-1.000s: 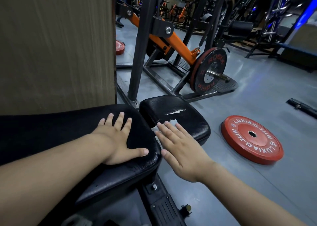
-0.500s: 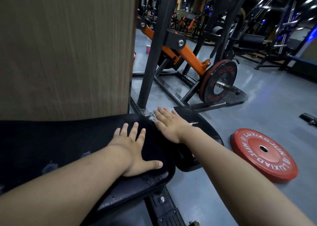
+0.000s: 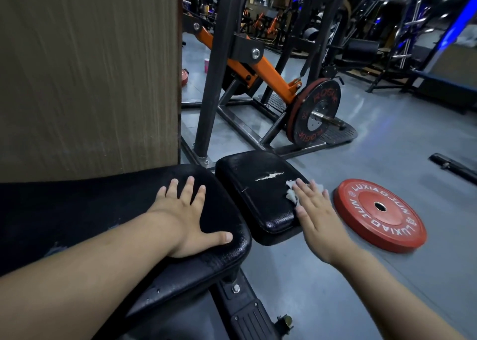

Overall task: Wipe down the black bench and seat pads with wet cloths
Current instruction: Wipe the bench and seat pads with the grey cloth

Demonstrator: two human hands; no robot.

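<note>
Seat pad [image 3: 258, 197]: small black cushion at centre of view; glossy, cracked cover with a white tear [image 3: 269, 176] across the top.
Back pad [image 3: 98, 208]: larger black cushion just left of the seat pad, with a narrow gap between the two.
Cloth [image 3: 291, 194]: crumpled white wad on the right edge of the seat pad, mostly hidden under the right hand; wetness not discernible.
Right hand [image 3: 318, 218]: palm down on the cloth at the right edge of the seat pad, partly overhanging that edge; fingers [image 3: 303, 194] straight and slightly apart, pressing rather than gripping.
Left hand [image 3: 191, 218]: laid flat on the back pad, left of the seat pad; fingers [image 3: 188, 187] straight and spread, thumb pointing toward the seat pad; nothing held.
Bench frame [image 3: 247, 314]: black metal with bolts, below and nearer than the seat pad.
Red weight plate [image 3: 361, 205]: flat on the grey floor [image 3: 387, 146], right of the seat pad, near but not touching; white lettering LUXIAOJUN.
Lever machine [image 3: 215, 81]: behind the seat pad; black uprights, orange arm [image 3: 273, 77], one black plate [image 3: 329, 94] with red lettering standing upright on its sleeve.
Wooden panel [image 3: 87, 76]: upright, behind the back pad, left of the seat pad.
</note>
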